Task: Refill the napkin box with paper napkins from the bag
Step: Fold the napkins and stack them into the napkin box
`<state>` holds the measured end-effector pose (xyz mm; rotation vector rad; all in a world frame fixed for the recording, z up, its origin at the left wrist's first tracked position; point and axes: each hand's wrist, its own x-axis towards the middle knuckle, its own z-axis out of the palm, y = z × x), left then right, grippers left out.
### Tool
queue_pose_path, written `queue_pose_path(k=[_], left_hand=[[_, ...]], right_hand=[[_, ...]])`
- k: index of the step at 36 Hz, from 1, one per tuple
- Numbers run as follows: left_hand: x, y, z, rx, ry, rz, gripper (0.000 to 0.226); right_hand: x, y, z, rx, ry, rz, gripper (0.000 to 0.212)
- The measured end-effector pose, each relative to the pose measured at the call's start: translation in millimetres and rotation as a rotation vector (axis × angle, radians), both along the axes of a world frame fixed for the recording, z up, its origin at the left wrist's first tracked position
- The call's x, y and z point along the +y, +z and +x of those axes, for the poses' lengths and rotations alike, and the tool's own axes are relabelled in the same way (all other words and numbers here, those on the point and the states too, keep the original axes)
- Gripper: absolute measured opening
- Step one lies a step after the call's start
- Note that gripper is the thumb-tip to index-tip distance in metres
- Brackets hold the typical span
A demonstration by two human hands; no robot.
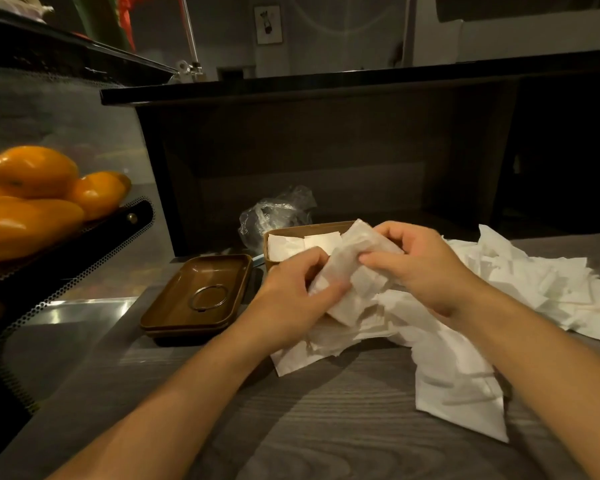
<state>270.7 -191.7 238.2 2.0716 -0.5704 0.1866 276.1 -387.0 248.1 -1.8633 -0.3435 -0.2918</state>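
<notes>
Your forearms reach in from the bottom edge over the grey wood-grain counter [326, 427], and both hands meet above a loose heap of white napkins [465, 358] spread to your right. Your left hand [291, 289] has its fingers curled around the lower end of a small folded wad of napkins [350, 271], thumb pressing on top; your right hand [420, 265] pinches the upper end of the same wad between bent fingertips and thumb. Just behind the wad sits the brown napkin box [309, 232], open, with white napkins showing inside. A crumpled clear plastic bag [278, 213] lies behind the box, touching it. Left of the box rests the brown lid [198, 296], upside down, a metal ring on it. No readable writing or brand shows anywhere. Orange fruit [32, 195] is piled at far left.
</notes>
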Motion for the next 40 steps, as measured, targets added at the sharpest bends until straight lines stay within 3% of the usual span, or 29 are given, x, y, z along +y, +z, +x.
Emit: queue_pose_path(k=[5,10,13,16,20,24,26,31,40], left_hand=[[-9.1,-1.3,-7.7,0.010,-0.113,0.051,0.030],[-11.8,0.1,-8.5,-0.024,-0.061,-0.023,0.039],[-13.6,-0.6,-7.7,-0.023,-0.014,-0.083,0.042],[-16.6,0.7,-5.2,-0.019,0.022,-0.086,0.036],[-13.4,15.5,2.9,-0.124,0.102,-0.015,0.006],[-2.3,25.7,25.6,-0.326,0.392,0.282,0.006],[3.7,25.0,34.7,-0.319,0.474,0.440,0.014],[15.3,12.7,44.6,-0.216,0.423,0.562,0.030],[20.5,4.1,52.1,-0.250,0.354,0.577,0.036]], right_hand=[[-0.9,1.5,-3.0,0.123,0.172,0.037,0.022],[-1.8,6.7,-4.4,0.195,0.213,0.215,0.037],[0.0,4.6,-5.6,0.253,0.201,0.179,0.042],[5.8,2.9,-4.6,0.185,0.092,0.151,0.027],[4.1,7.2,2.9,0.085,-0.129,0.194,0.013],[-16.2,24.7,17.5,0.083,-0.346,0.346,0.009],[-24.1,33.6,24.3,0.094,-0.378,0.298,0.011],[-25.2,50.9,48.6,0.132,-0.332,0.077,0.020],[-1.5,57.7,103.5,0.154,-0.343,-0.342,0.027]])
